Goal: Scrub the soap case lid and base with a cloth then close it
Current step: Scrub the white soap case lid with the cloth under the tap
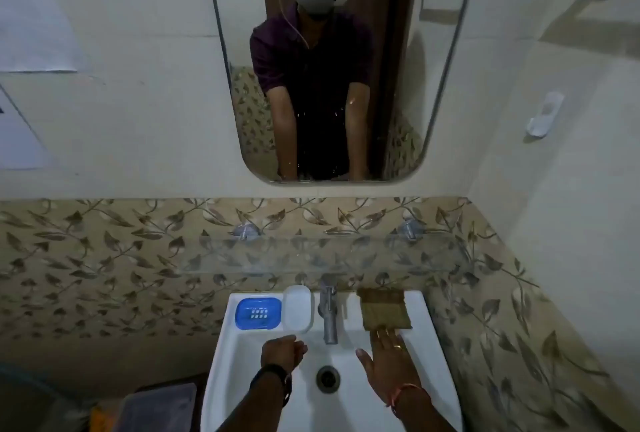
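Note:
The blue soap case base (258,313) lies on the back left ledge of the white sink (429,355), with drain holes in its middle. Its translucent white lid (297,308) lies right beside it, just left of the tap. A brown-green cloth (384,308) rests on the back right ledge. My left hand (282,352) hovers over the basin just below the lid, fingers curled in, holding nothing. My right hand (389,359) is spread flat, fingertips touching the near edge of the cloth.
A metal tap (329,314) stands between the lid and the cloth. The drain (327,379) sits in the basin between my hands. A glass shelf (311,255) hangs above the sink, a mirror (332,68) above that. A grey towel (156,407) lies lower left.

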